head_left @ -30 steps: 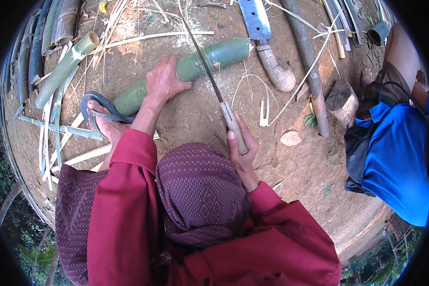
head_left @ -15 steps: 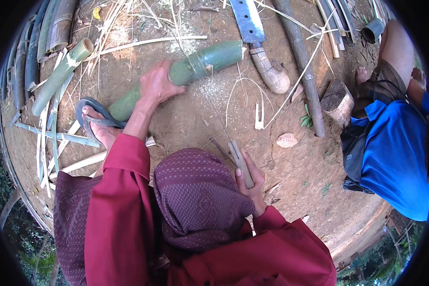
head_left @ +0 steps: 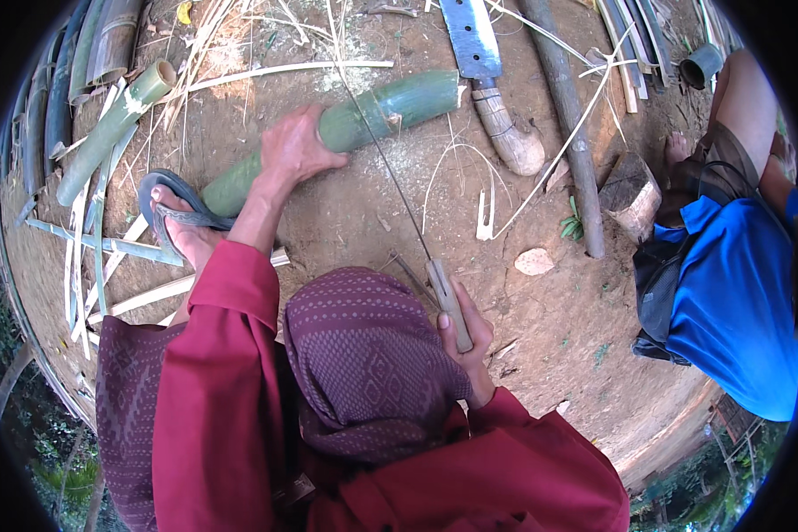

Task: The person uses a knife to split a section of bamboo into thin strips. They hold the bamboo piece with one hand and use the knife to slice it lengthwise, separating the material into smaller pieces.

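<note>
A thick green bamboo pole point(head_left: 417, 97) lies slanted on the ground ahead of me. My left hand point(head_left: 297, 146) grips it near its middle, thumb on the near side. My sandalled foot point(head_left: 182, 213) is against its lower left end. My right hand point(head_left: 472, 332) is closed around the wooden handle point(head_left: 449, 304) of a thin-bladed saw. The saw blade point(head_left: 388, 168), seen nearly edge-on, runs forward across the bamboo near a joint. Whether its teeth are in the bamboo I cannot tell. Pale sawdust point(head_left: 408, 164) lies around the bamboo.
A large knife point(head_left: 505, 133) with a curved wooden handle lies beyond the bamboo's right end, beside a long pole point(head_left: 567, 115). Cut bamboo point(head_left: 106, 146) and split strips point(head_left: 97, 239) lie at left. A person in blue point(head_left: 736, 301) sits at right near a wood block point(head_left: 629, 191).
The saw blade shows as a darker, clearer line across the bamboo. The view has shifted slightly; my left hand keeps its hold on the bamboo and my right hand on the saw handle.
</note>
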A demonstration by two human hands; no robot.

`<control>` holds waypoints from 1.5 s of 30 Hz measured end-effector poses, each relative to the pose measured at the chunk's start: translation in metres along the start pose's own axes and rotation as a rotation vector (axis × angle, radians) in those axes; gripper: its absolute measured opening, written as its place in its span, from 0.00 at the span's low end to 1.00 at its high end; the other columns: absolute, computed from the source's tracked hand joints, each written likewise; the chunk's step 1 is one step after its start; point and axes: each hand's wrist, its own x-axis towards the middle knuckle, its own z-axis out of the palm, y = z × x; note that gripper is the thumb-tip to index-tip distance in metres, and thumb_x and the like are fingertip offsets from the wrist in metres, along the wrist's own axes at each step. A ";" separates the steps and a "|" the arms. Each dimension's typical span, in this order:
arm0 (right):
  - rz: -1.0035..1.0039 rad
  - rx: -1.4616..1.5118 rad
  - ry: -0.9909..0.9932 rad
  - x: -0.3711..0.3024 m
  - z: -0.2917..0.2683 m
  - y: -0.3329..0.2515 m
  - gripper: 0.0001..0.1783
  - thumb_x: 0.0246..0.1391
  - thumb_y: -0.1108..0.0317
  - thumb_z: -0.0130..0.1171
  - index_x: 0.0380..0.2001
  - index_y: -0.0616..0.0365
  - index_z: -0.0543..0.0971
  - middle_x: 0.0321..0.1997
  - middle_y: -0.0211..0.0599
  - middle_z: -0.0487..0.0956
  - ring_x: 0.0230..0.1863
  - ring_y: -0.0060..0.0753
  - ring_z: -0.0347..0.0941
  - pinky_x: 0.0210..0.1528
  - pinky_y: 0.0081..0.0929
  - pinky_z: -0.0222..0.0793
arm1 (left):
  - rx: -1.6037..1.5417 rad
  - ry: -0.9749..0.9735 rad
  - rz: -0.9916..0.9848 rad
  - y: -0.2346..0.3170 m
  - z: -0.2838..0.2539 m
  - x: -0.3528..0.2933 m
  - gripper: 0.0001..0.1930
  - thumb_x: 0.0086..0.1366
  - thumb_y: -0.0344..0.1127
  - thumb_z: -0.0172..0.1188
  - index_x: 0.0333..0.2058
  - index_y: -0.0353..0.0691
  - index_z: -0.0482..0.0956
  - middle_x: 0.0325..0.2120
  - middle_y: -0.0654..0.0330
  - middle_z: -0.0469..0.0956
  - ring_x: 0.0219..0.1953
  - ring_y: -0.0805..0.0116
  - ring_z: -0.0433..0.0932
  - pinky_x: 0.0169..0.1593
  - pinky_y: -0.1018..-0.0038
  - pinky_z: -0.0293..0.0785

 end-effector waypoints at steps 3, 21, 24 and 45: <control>0.036 0.003 0.013 0.025 0.009 -0.013 0.25 0.54 0.73 0.55 0.56 0.68 0.68 0.52 0.55 0.76 0.49 0.41 0.77 0.48 0.27 0.71 | -0.022 0.021 0.008 -0.002 -0.001 -0.001 0.38 0.33 0.51 0.69 0.49 0.46 0.75 0.42 0.53 0.78 0.44 0.55 0.78 0.47 0.60 0.75; -0.034 0.052 -0.004 0.064 0.034 0.001 0.27 0.54 0.71 0.55 0.59 0.64 0.67 0.50 0.55 0.77 0.42 0.41 0.79 0.44 0.31 0.75 | 0.046 0.083 -0.051 0.012 0.007 -0.007 0.37 0.34 0.49 0.70 0.47 0.44 0.74 0.41 0.55 0.74 0.47 0.55 0.74 0.48 0.60 0.73; -0.166 -0.029 0.041 0.039 0.021 0.002 0.27 0.55 0.70 0.55 0.59 0.63 0.67 0.48 0.55 0.77 0.40 0.39 0.80 0.42 0.31 0.76 | 0.054 0.053 -0.050 0.009 0.002 -0.003 0.38 0.34 0.50 0.71 0.47 0.43 0.73 0.42 0.54 0.73 0.48 0.55 0.73 0.49 0.60 0.74; -0.015 0.088 -0.053 0.081 0.040 0.009 0.27 0.57 0.68 0.55 0.59 0.61 0.67 0.36 0.46 0.79 0.29 0.29 0.75 0.30 0.24 0.73 | 0.100 0.094 0.021 0.001 0.011 -0.003 0.38 0.35 0.50 0.72 0.47 0.40 0.73 0.43 0.53 0.73 0.48 0.54 0.73 0.47 0.58 0.75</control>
